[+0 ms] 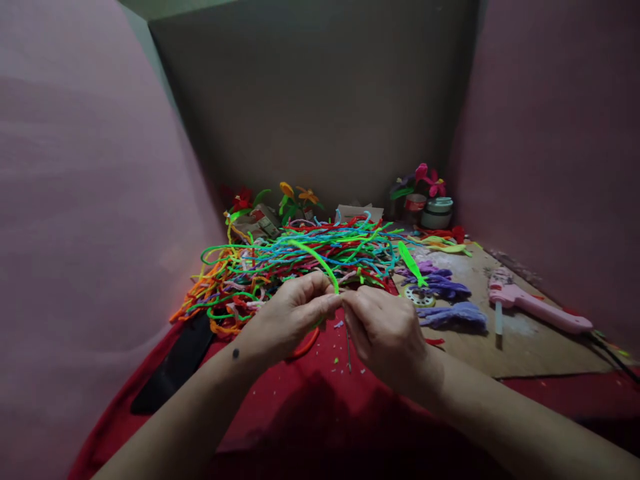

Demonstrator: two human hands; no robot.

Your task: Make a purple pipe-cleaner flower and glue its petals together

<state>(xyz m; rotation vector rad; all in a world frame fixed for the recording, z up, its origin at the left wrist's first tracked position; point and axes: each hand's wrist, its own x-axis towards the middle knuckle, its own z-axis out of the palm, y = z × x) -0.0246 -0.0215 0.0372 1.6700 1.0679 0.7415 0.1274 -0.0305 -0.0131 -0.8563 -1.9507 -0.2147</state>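
Observation:
A bright green pipe cleaner (323, 262) arcs up and leftward from between my hands. My left hand (297, 310) pinches its lower end between thumb and fingers. Against the left fingertips, my right hand (383, 325) is also closed on that end; its fingers hide the exact grip. Beyond the hands lies a big heap of pipe cleaners (345, 250) in green, blue, red, orange and other colours. Under my fingers, a thin dark stick (349, 350) and small scraps rest on the red cloth (280, 420).
To the right, a cardboard sheet (465, 353) bears a pink glue gun (540, 308), purple pipe-cleaner pieces (453, 316), a green leaf shape (411, 263) and a round white disc (419, 297). A black flat object (175, 367) lies left. Pipe-cleaner flowers (431, 179) and a lidded jar (437, 213) stand behind.

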